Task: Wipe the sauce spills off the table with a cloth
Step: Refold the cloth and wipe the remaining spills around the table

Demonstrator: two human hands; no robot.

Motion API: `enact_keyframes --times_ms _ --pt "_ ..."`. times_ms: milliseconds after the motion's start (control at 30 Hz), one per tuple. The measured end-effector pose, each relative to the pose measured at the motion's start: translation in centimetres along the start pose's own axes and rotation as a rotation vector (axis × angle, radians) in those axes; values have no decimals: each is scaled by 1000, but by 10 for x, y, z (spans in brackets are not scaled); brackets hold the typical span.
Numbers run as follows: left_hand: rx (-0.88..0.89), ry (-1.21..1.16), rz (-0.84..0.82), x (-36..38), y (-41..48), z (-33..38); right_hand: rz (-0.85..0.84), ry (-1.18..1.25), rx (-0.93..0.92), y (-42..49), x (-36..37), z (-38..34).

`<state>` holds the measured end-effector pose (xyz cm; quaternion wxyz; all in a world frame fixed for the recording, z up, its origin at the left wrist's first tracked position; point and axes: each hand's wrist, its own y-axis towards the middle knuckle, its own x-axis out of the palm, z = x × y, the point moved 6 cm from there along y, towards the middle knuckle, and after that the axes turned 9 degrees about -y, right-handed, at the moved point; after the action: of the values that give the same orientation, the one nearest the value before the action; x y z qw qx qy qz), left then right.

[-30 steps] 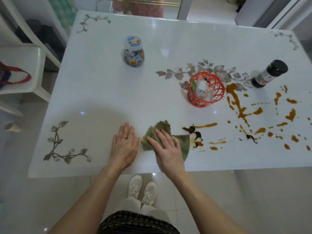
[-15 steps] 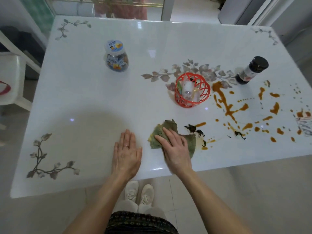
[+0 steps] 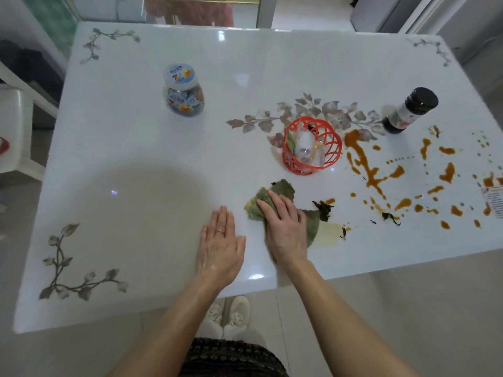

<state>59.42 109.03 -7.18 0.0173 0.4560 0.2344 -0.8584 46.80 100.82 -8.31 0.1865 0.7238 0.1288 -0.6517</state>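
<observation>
The right hand (image 3: 285, 229) is pressing flat, fingers straight and close together, on the crumpled olive-green cloth (image 3: 283, 187) near the front edge of the glossy white desk (image 3: 136, 159). The orange-brown sauce spills (image 3: 364, 161) are lying to its right, so this hand is the nearer one. The left hand (image 3: 219, 248) is resting flat, palm down, just beside it. The red plastic lattice basket (image 3: 313, 145) and the dark-capped bottle (image 3: 411, 110) are bordering the mess and will probably need working around.

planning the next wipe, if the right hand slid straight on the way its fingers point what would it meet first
Bare table first: the right hand points away and slightly left, off the sauce spills. Farther along, the jar looks roughly in line, though that is uncertain.
</observation>
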Motion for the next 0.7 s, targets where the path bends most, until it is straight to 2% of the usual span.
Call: enact_keyframes --times_ms 133,233,300,367,433,467,600,700 --pt "10 -21 -33 1 4 3 -54 -22 287 6 -8 56" --pt "6 -21 -34 4 2 -1 -62 38 412 9 -14 58" --pt "-6 -19 -21 5 2 -1 -60 73 370 6 -18 31" --pt "-15 -30 -11 7 4 4 -130 48 211 -6 -9 7" --pt "-29 -32 -11 8 5 7 -142 -21 58 -12 -5 10" --pt "-37 -32 -8 8 6 7 -136 -43 43 -10 -5 23" --pt "-42 -34 17 13 9 19 -130 -58 244 12 -10 91" --pt "-16 -58 8 26 15 48 -71 49 307 25 -15 93"
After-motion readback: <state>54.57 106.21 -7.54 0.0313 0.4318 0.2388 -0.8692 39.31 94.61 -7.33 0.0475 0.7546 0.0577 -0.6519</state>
